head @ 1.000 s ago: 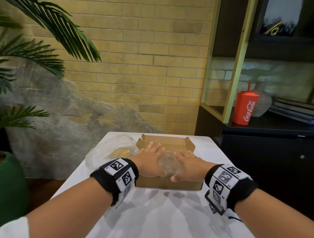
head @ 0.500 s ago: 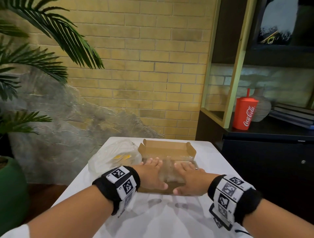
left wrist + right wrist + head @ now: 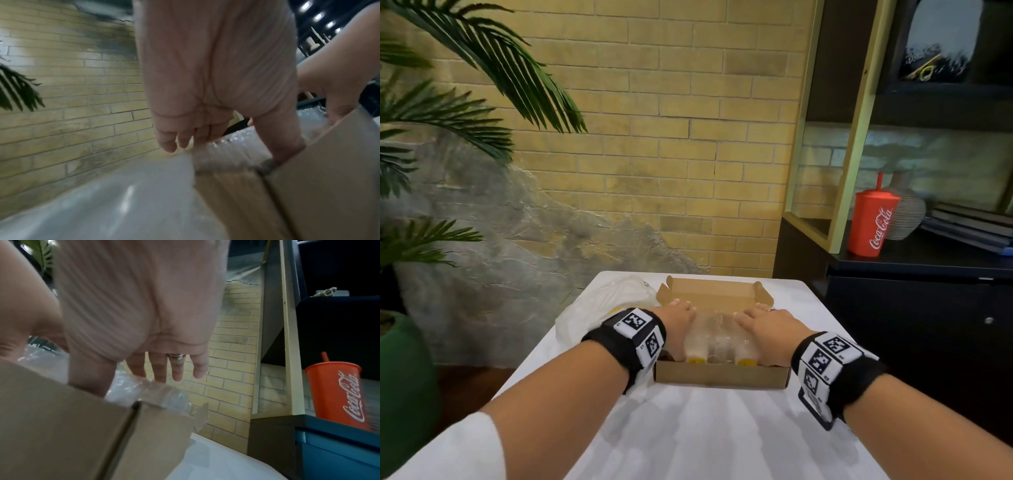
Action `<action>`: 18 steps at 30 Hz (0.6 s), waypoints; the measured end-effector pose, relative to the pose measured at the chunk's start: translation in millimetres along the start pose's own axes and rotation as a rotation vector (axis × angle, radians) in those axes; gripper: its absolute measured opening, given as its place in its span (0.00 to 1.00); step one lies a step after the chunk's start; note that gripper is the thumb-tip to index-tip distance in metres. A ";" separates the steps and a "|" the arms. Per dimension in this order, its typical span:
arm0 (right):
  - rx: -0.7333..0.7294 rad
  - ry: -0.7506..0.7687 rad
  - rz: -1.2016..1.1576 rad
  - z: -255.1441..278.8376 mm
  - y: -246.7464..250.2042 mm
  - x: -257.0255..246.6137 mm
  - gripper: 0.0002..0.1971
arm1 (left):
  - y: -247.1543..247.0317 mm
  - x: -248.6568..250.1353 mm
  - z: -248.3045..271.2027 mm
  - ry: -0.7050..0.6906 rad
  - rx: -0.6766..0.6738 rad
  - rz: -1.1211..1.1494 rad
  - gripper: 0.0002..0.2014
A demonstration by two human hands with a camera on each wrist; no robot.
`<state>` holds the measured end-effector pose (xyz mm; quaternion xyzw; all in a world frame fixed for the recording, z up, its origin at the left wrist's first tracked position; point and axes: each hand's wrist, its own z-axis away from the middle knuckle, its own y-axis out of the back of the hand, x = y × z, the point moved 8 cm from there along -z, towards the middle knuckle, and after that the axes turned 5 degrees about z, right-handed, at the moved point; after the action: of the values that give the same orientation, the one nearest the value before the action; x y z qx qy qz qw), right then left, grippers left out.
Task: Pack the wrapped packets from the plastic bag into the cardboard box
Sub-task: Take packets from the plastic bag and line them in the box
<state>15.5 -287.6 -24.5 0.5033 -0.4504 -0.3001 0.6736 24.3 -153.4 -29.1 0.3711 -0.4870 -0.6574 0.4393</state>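
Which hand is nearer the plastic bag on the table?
Left. The left hand presses the wrapped packets at the cardboard box's left side, next to the plastic bag; the right hand rests on the box's far side.

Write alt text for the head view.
Both hands, left hand and right hand, press flat on bubble-wrapped packets inside an open cardboard box on a white table. A plastic bag lies left of the box.

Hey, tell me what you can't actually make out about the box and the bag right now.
- Wrapped packets, head view: count unclear, both hands cover them.
- Plastic bag, head view: contents hidden by the left hand and wristband.
- Cardboard box floor: hidden under packets.
- Right hand thumb tip, right wrist view: behind the box wall.
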 end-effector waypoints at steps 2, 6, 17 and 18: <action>-0.034 -0.012 0.011 -4.3 -3.3 0.9 0.43 | 2.1 1.8 -2.0 0.013 0.012 -0.002 0.49; -0.093 -0.026 0.015 -6.4 -5.9 2.3 0.46 | -0.5 3.2 -3.4 0.050 -0.001 0.028 0.51; -0.076 -0.027 -0.224 -3.2 -3.8 7.2 0.48 | -0.7 -8.1 -0.6 0.130 -0.056 0.126 0.46; -0.079 -0.021 -0.216 -2.8 -3.1 6.4 0.48 | -2.0 -8.8 -1.1 0.135 -0.069 0.112 0.47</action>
<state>20.8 -292.9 -25.7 0.5186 -0.3885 -0.3935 0.6521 27.8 -145.2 -30.8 0.3714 -0.4534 -0.6217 0.5196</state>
